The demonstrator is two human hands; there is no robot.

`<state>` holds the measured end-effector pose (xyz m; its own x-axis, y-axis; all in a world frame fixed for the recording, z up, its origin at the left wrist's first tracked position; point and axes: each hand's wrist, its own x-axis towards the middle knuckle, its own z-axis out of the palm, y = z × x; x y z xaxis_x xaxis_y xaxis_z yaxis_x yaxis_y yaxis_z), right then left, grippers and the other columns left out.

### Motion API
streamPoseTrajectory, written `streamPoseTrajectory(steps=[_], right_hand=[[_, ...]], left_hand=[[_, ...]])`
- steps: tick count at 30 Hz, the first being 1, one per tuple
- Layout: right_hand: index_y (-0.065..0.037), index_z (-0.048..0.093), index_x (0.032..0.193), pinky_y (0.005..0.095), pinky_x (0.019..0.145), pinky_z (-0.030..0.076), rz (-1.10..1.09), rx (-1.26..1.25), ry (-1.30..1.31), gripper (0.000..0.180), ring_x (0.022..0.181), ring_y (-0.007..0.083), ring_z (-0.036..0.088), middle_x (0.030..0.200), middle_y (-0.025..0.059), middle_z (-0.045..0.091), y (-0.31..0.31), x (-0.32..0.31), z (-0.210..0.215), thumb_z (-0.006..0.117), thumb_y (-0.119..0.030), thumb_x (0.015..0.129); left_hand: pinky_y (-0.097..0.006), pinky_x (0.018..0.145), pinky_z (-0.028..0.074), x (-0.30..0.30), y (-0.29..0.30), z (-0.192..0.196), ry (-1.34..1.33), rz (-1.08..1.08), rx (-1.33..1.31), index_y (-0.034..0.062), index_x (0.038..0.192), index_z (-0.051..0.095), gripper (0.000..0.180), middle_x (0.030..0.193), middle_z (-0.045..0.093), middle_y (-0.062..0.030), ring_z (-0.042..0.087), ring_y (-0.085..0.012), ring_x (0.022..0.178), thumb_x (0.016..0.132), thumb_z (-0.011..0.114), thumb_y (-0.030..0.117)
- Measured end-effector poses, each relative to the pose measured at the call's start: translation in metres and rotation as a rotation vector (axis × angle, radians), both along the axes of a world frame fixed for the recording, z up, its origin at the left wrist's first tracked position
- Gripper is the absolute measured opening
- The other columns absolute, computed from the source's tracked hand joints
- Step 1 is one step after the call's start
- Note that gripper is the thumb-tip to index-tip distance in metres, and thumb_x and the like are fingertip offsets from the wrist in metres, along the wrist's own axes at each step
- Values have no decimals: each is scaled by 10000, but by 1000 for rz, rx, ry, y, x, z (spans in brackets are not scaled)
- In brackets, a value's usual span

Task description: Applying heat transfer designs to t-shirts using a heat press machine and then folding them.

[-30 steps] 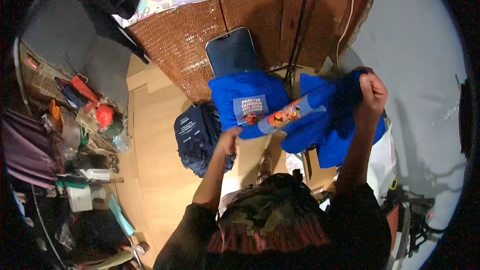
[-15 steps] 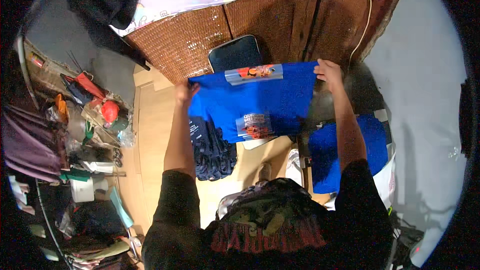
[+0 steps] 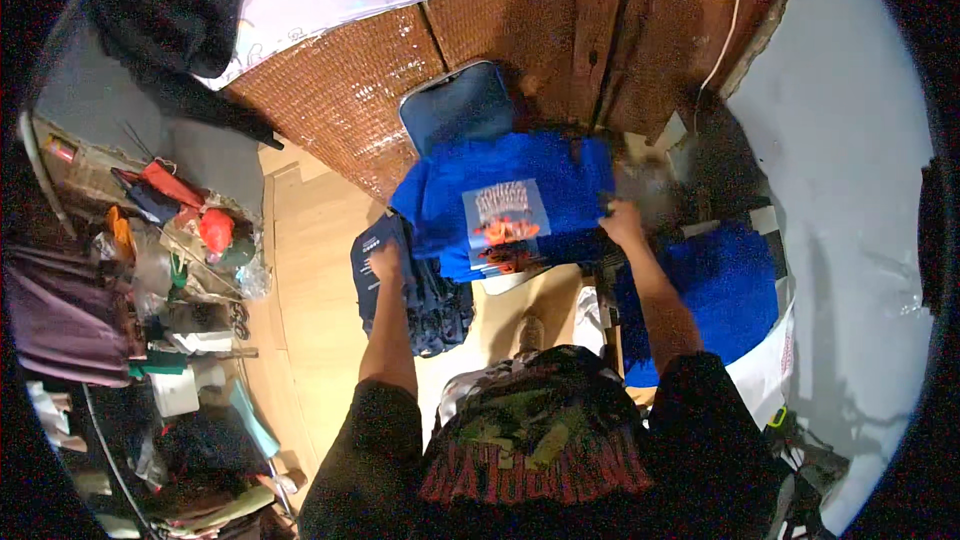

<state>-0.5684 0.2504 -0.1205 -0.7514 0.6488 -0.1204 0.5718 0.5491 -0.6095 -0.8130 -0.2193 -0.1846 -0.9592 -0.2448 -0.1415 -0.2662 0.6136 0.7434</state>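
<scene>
A bright blue shirt [image 3: 520,180] with a grey and orange print on its front lies folded on the stack in front of me. My right hand [image 3: 622,225] rests at its right edge, fingers closed on the cloth. My left hand [image 3: 385,262] has come away from it and hangs over a pile of dark navy clothes [image 3: 420,290] to the left, fingers loosely apart. A second heap of blue cloth [image 3: 715,285] sits on the right, beside my right forearm.
A dark blue chair back [image 3: 455,105] stands behind the shirt, against a woven brown panel [image 3: 340,70]. Cluttered shelves with red and orange items [image 3: 170,220] line the left. A pale wall [image 3: 850,140] is on the right, and light wood floor [image 3: 310,310] lies below.
The shirt was held up spread between both hands; now it is folded down onto the stack. My left hand let go and dropped toward the navy pile.
</scene>
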Motion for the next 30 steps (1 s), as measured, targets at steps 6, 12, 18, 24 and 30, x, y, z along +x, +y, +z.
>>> streamPoseTrajectory(steps=[6,12,18,24,30], right_hand=[[-18,653,1089,423,862,497,-20,117,171,387,1002,339,626,1015,191,662,-53,75,37,747,-196,759],[-83,575,1258,566,1077,304,-297,646,128,539,1378,383,345,1421,198,451,-88,159,89,743,-242,771],[-87,535,1297,642,1071,252,-446,680,-47,553,1399,387,309,1440,186,423,-120,211,96,711,-295,816],[-84,562,1251,558,1074,307,-258,688,-331,431,1347,369,393,1371,185,497,-98,217,82,641,-293,883],[13,563,1223,346,954,474,-437,460,50,396,1081,376,616,1141,235,638,-47,231,143,588,-263,941]], left_hand=[[-379,567,485,56,66,-6,-188,-474,396,-23,930,685,270,721,660,-82,607,-203,614,846,644,231],[-347,623,481,117,177,16,94,-1285,305,-4,927,682,222,858,661,-102,615,-203,730,880,632,207],[-378,725,498,164,192,17,-68,-1683,158,8,988,667,250,931,659,-172,640,-242,822,889,636,237],[-382,798,505,173,185,5,-100,-1878,178,20,1067,656,291,953,655,-183,649,-233,885,893,648,252],[-425,807,514,164,135,85,-275,-1710,384,22,1165,620,408,1033,676,-132,655,-236,904,902,656,333]])
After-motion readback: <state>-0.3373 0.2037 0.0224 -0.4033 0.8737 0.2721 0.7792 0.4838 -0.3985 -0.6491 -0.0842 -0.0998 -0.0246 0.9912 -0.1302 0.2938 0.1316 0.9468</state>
